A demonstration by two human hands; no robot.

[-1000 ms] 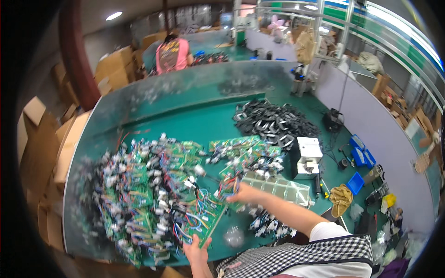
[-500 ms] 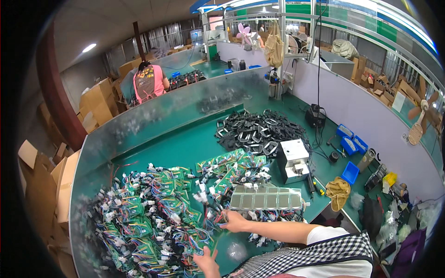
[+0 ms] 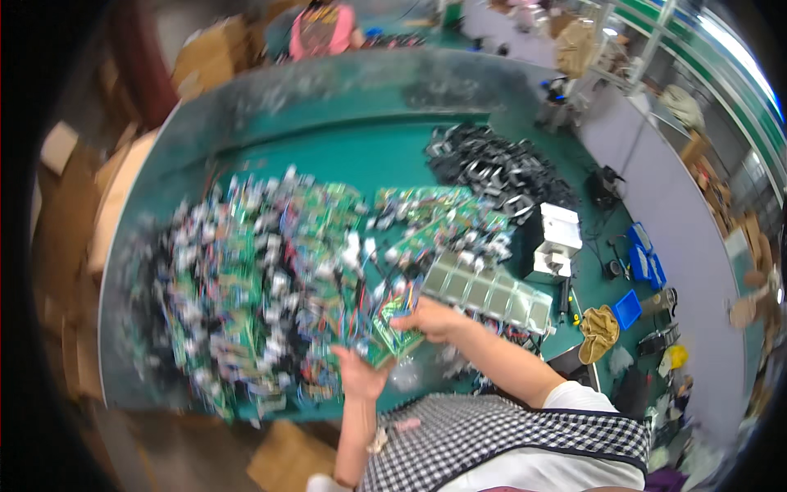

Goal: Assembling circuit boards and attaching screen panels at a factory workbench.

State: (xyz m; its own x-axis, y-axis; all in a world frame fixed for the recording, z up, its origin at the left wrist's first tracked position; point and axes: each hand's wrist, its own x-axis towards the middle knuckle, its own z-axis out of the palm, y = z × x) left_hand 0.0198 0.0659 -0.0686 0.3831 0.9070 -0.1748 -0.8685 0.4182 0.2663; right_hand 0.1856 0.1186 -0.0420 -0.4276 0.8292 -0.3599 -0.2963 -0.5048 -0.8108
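Note:
My right hand is closed on a green circuit board, fingers across its upper face. Coloured wires and white connectors trail near the board's far end. My left hand is at the board's near corner, one digit stretched out to the left. Its other fingers are blurred and partly hidden, so whether it grips the board is unclear. Left of both hands spreads a wide heap of wired circuit boards. Right beside my right hand lies a row of grey rectangular panels. A clear plastic piece lies near the left hand.
Beyond the boards is a pile of black frame-shaped parts. To the right stand a white box-shaped device, blue trays and a tan cloth. A low partition borders the green table; a person in pink is behind it.
The view has tilted downward and turned, blurring the picture. My hands have come together around the circuit board, now raised in front of the heap; more of my left forearm shows.

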